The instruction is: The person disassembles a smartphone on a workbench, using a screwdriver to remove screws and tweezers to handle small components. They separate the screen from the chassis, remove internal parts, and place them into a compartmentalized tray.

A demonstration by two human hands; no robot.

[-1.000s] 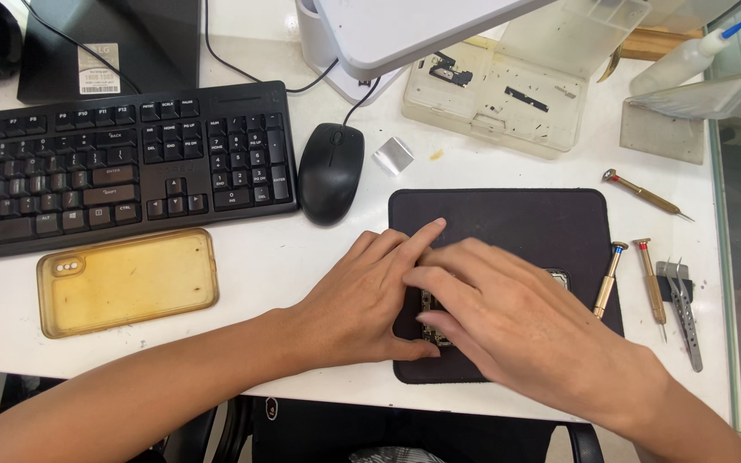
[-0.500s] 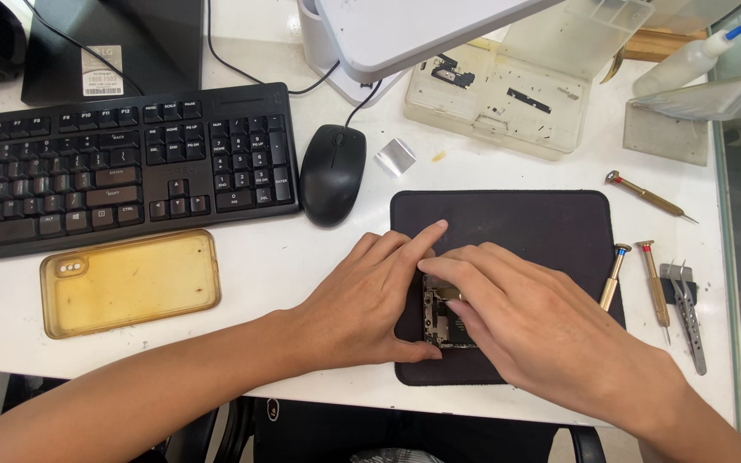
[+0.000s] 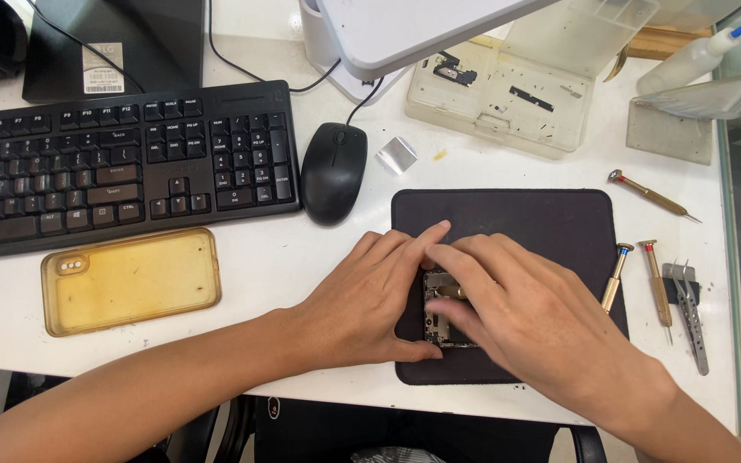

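Three screwdrivers (image 3: 616,278) and one pair of tweezers (image 3: 690,315) lie beside one mat (image 3: 508,223). My left hand (image 3: 370,300) clamps the circuit board (image 3: 436,321); my right hand (image 3: 533,317) pinches a brass tool (image 3: 451,292).

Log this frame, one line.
left hand: steadies opened phone | right hand: brass screwdriver on it | base: black mat

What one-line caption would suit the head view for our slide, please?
Both hands, left hand and right hand, work on a small circuit board on a dark mat.
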